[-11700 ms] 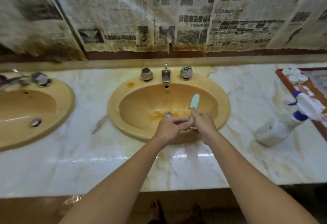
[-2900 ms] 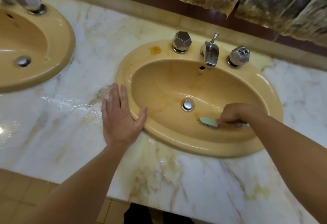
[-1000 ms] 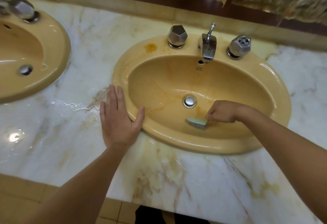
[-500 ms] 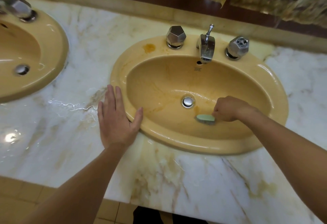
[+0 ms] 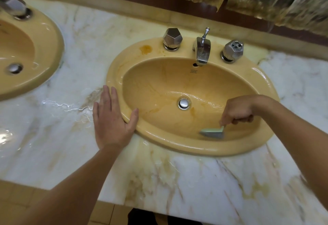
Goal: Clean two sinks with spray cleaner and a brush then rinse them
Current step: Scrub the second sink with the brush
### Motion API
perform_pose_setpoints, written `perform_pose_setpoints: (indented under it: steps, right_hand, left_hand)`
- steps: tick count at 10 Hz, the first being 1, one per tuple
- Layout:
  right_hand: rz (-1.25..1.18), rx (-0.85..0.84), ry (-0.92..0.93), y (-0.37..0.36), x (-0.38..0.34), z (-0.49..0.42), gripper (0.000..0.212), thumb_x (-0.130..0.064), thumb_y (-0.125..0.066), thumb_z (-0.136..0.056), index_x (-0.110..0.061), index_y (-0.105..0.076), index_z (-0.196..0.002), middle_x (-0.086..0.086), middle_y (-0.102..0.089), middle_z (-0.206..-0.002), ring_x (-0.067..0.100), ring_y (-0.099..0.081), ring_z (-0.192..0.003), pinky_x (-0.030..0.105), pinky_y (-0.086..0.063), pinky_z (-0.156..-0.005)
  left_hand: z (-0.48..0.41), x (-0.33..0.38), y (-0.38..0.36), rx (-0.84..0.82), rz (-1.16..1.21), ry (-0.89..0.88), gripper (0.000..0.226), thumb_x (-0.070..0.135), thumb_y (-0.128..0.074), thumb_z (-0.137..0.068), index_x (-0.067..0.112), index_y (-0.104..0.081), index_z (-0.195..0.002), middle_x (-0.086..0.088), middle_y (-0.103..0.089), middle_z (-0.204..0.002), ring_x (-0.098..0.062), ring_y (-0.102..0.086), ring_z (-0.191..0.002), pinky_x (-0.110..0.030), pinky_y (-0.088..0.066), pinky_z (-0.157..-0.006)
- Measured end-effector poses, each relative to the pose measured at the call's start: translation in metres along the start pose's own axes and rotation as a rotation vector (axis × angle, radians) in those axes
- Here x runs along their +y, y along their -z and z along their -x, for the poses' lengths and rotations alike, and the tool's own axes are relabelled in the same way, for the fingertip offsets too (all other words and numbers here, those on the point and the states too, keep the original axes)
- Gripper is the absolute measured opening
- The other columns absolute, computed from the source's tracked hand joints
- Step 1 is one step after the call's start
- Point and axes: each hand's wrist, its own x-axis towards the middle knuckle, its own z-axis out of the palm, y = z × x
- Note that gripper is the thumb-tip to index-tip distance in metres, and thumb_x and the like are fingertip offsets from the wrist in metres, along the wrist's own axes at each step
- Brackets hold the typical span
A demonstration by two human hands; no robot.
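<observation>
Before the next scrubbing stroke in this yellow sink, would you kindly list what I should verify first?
1. Right hand grips the pale green scrub brush: ok.
2. Brush head down on the near wall of the yellow oval ceramic sink: ok.
3. Left hand flat, bracing on the white marble countertop and sink rim: ok.
4. Orange stain on the sink's back rim scrubbed away: not ok.
5. Chrome faucet runs no water: ok.
6. Spray cleaner within reach: cannot tell, out of view.

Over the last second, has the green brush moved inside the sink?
Yes. The brush has slid rightward, farther from the drain, toward the near rim of the sink.
</observation>
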Motion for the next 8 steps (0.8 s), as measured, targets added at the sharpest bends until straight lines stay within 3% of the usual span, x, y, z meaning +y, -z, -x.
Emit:
perform_pose_setpoints:
  steps: [1,2,3,4,5,6,7,8]
  right_hand:
    - [0.005,-0.045,-0.013,0.001,0.000,0.000,0.039,-0.031,-0.068,-0.091,-0.016,-0.063,-0.056,0.001,-0.043,-0.053,0.019,-0.029,-0.043,0.022,-0.028,-0.046]
    - [0.001,-0.024,0.040,0.000,-0.004,0.000,0.026,-0.032,-0.069,-0.090,-0.009,-0.071,-0.077,0.003,-0.043,-0.057,0.018,-0.031,-0.041,0.020,-0.030,-0.043]
    - [-0.146,-0.196,0.070,0.002,-0.005,0.003,0.020,-0.027,-0.069,-0.092,-0.007,-0.075,-0.091,0.002,-0.038,-0.059,0.015,-0.024,-0.043,0.017,-0.023,-0.042]
    - [0.031,-0.029,0.071,-0.001,-0.001,0.001,0.033,-0.033,-0.071,-0.089,-0.001,-0.073,-0.087,0.002,-0.046,-0.060,0.017,-0.030,-0.042,0.019,-0.027,-0.042]
    - [-0.215,-0.184,0.160,-0.005,-0.005,0.004,0.021,-0.026,-0.071,-0.091,-0.008,-0.078,-0.100,0.001,-0.038,-0.057,0.016,-0.024,-0.044,0.019,-0.022,-0.043]
    - [-0.063,0.005,0.133,-0.008,-0.003,0.010,0.026,-0.031,-0.069,-0.091,-0.006,-0.077,-0.093,0.001,-0.046,-0.059,0.018,-0.031,-0.045,0.020,-0.028,-0.042]
    - [-0.242,-0.103,0.222,-0.017,-0.004,0.008,0.021,-0.026,-0.070,-0.092,-0.008,-0.078,-0.096,0.002,-0.040,-0.057,0.017,-0.026,-0.045,0.020,-0.024,-0.042]
    - [-0.199,0.011,0.233,-0.020,-0.006,0.015,0.022,-0.030,-0.070,-0.092,-0.015,-0.077,-0.077,0.001,-0.045,-0.058,0.019,-0.030,-0.047,0.024,-0.028,-0.044]
  left_hand:
    - [0.000,0.000,0.000,0.002,-0.007,0.000,0.088,0.067,-0.032,-0.094,0.014,-0.015,-0.162,-0.004,-0.005,-0.170,-0.016,-0.008,-0.156,-0.044,-0.008,-0.127]
    - [0.000,0.001,0.000,0.001,0.000,-0.002,0.088,0.067,-0.031,-0.093,0.014,-0.015,-0.162,-0.004,-0.005,-0.170,-0.015,-0.008,-0.156,-0.044,-0.008,-0.127]
    - [0.000,0.000,0.000,0.002,-0.007,0.002,0.089,0.068,-0.030,-0.093,0.013,-0.015,-0.162,-0.004,-0.005,-0.170,-0.015,-0.009,-0.156,-0.044,-0.008,-0.127]
    - [0.000,0.001,0.001,0.005,-0.007,0.003,0.089,0.067,-0.031,-0.093,0.013,-0.016,-0.162,-0.004,-0.006,-0.170,-0.016,-0.009,-0.156,-0.045,-0.009,-0.127]
    - [-0.001,0.001,0.000,0.001,-0.017,0.000,0.089,0.067,-0.031,-0.093,0.013,-0.015,-0.162,-0.004,-0.005,-0.170,-0.016,-0.008,-0.156,-0.045,-0.009,-0.127]
    - [0.000,0.000,0.000,-0.002,-0.014,0.002,0.089,0.068,-0.031,-0.094,0.014,-0.014,-0.162,-0.004,-0.005,-0.170,-0.015,-0.007,-0.156,-0.045,-0.009,-0.127]
    - [-0.001,0.000,0.001,-0.005,-0.013,0.001,0.089,0.068,-0.031,-0.094,0.014,-0.014,-0.162,-0.004,-0.005,-0.170,-0.015,-0.007,-0.156,-0.045,-0.009,-0.127]
    - [-0.001,0.000,0.000,-0.001,-0.010,0.000,0.089,0.068,-0.031,-0.094,0.013,-0.014,-0.162,-0.004,-0.005,-0.170,-0.015,-0.007,-0.156,-0.044,-0.009,-0.127]
